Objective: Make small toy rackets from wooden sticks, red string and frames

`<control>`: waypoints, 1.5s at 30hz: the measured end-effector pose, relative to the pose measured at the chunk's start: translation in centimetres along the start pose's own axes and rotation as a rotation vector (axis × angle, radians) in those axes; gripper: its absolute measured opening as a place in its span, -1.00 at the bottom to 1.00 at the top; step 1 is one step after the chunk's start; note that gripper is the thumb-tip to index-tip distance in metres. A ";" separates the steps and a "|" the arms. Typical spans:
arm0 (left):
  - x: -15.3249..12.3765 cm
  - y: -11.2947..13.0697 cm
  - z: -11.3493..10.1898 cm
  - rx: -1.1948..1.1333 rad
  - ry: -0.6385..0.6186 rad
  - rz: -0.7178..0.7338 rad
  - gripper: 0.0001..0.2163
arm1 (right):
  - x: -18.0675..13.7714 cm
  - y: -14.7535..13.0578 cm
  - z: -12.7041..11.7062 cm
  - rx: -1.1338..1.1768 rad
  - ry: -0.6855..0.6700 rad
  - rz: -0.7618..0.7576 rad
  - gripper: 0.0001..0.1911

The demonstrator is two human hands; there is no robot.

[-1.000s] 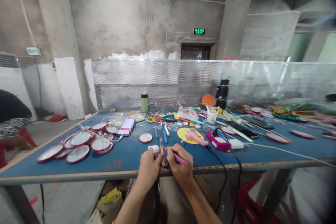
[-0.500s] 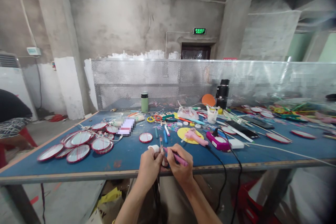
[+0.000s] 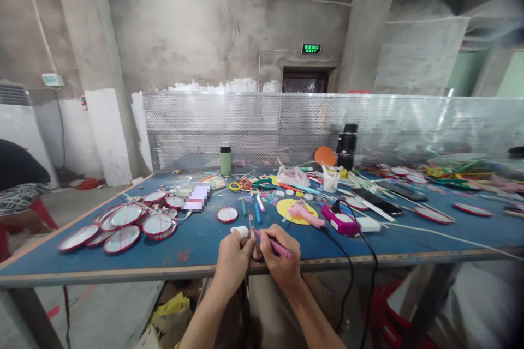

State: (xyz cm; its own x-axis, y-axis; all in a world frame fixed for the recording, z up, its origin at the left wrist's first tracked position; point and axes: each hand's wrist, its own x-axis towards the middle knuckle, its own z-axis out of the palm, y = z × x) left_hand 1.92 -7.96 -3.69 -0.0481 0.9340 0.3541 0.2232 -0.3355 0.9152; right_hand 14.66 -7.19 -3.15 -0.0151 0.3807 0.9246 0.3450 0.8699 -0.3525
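My left hand is closed at the front edge of the blue table, pinching a thin upright stick; its forefinger wears a white finger cot. My right hand grips a pink marker, whose tip points left at the stick between the two hands. What the stick's lower end carries is hidden by the fingers.
A heap of red-rimmed round mirrors lies at the left, a single one ahead. A pink glue gun on a yellow disc, a magenta box with black cables, a green flask, pens and clutter lie beyond. A person sits far left.
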 end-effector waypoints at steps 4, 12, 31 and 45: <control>0.0 0.1 0.1 -0.009 -0.006 -0.007 -0.72 | 0.0 0.0 0.0 -0.002 0.006 0.005 -0.85; 0.1 0.2 0.0 -0.073 -0.007 -0.030 -0.73 | 0.1 0.0 0.0 0.015 -0.006 0.006 -0.86; 2.6 2.2 0.8 -0.425 -0.141 -0.162 -0.80 | 0.6 0.2 -0.6 0.039 0.163 0.140 -0.80; 4.1 1.0 2.6 -0.475 -0.067 -0.122 -0.84 | 4.2 0.6 -0.3 0.089 0.099 0.175 -0.81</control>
State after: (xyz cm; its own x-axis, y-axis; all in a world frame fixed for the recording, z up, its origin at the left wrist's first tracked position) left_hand 4.45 -4.11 -1.82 0.0202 0.9705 0.2401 -0.2493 -0.2277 0.9413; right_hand 15.03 -5.17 0.59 0.1319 0.4994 0.8563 0.2496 0.8192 -0.5163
